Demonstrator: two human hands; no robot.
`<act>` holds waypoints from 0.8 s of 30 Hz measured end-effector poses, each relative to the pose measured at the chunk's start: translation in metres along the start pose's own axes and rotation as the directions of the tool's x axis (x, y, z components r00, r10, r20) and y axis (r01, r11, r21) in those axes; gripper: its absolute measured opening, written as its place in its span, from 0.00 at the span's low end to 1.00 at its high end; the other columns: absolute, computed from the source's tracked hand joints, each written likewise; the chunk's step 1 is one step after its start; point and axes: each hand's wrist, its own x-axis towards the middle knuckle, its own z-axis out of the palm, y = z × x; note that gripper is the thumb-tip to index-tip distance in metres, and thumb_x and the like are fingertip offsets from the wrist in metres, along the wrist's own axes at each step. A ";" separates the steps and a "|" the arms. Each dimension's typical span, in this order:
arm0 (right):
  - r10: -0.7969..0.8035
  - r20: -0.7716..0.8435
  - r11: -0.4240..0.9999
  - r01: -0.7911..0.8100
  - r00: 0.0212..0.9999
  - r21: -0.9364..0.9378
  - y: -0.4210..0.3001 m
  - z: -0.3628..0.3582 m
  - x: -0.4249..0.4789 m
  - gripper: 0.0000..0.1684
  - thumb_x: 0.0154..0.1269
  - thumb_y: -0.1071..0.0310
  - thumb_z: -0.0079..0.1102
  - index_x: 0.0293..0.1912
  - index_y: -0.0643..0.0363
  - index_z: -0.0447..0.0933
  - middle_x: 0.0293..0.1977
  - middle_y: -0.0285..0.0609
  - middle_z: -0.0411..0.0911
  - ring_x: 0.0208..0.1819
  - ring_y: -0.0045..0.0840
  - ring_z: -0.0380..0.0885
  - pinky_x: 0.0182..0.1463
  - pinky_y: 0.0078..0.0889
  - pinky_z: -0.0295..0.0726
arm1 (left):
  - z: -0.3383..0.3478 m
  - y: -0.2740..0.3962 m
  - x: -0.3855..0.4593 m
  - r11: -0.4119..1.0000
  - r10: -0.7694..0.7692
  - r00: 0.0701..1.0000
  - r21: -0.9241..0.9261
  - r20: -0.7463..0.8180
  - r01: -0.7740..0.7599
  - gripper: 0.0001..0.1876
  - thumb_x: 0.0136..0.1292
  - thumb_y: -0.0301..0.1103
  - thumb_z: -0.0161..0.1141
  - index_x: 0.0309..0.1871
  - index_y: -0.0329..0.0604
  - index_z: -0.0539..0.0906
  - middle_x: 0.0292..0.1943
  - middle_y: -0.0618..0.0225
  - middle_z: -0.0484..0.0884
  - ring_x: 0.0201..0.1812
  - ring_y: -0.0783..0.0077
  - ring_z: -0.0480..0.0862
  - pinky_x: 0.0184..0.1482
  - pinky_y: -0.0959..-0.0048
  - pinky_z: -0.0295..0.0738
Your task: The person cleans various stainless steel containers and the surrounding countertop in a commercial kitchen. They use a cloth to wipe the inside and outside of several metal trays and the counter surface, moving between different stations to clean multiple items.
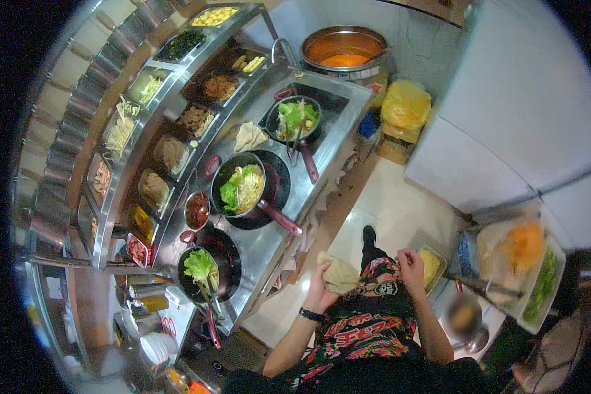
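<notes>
My left hand point(321, 291), with a dark band at the wrist, holds a pale crumpled cloth point(341, 274) in front of my patterned apron. My right hand point(411, 268) is raised beside the apron with its fingers curled; whether something thin is between them cannot be told. On the steel counter to the left stand a pan of lettuce and pale sprouts or noodles point(242, 189), a pan with greens and tongs point(295, 118), and a nearer pan with lettuce and tongs point(201, 273). Another folded cloth point(250, 137) lies between the two farther pans.
A steel rack point(128, 143) holds trays of ingredients left of the counter. A large pot of orange liquid point(345, 49) stands at the far end, near a yellow bag point(406, 106). White bowls point(158, 347) sit lower left. On the right are a tray of chopped greens point(541, 285) and a yellow-filled container point(432, 266).
</notes>
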 end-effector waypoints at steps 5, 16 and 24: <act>-0.039 0.157 0.991 0.018 0.987 0.133 -0.092 0.052 0.164 0.08 0.71 0.67 0.54 0.43 0.61 0.74 0.29 0.35 0.77 0.28 0.14 0.73 0.31 0.17 0.73 | 0.086 0.105 0.079 0.958 0.283 0.959 -0.046 0.025 -0.282 0.19 0.67 0.37 0.49 0.57 0.39 0.72 0.55 0.56 0.78 0.58 0.54 0.76 0.64 0.51 0.68; -0.095 0.349 0.995 0.075 0.932 0.071 -0.186 0.160 0.430 0.09 0.71 0.66 0.53 0.41 0.62 0.75 0.29 0.34 0.78 0.28 0.15 0.74 0.30 0.18 0.72 | 0.226 0.341 0.257 0.851 0.524 0.844 -0.090 0.110 -0.517 0.22 0.71 0.51 0.50 0.57 0.44 0.73 0.54 0.59 0.79 0.54 0.56 0.80 0.59 0.55 0.74; -0.009 0.435 0.999 -0.009 0.900 0.039 -0.265 0.250 0.627 0.16 0.73 0.54 0.50 0.38 0.57 0.75 0.31 0.32 0.78 0.28 0.14 0.74 0.31 0.17 0.73 | 0.285 0.460 0.373 0.859 0.512 0.830 -0.107 0.221 -0.501 0.28 0.71 0.61 0.41 0.56 0.47 0.75 0.49 0.62 0.80 0.50 0.60 0.81 0.55 0.54 0.75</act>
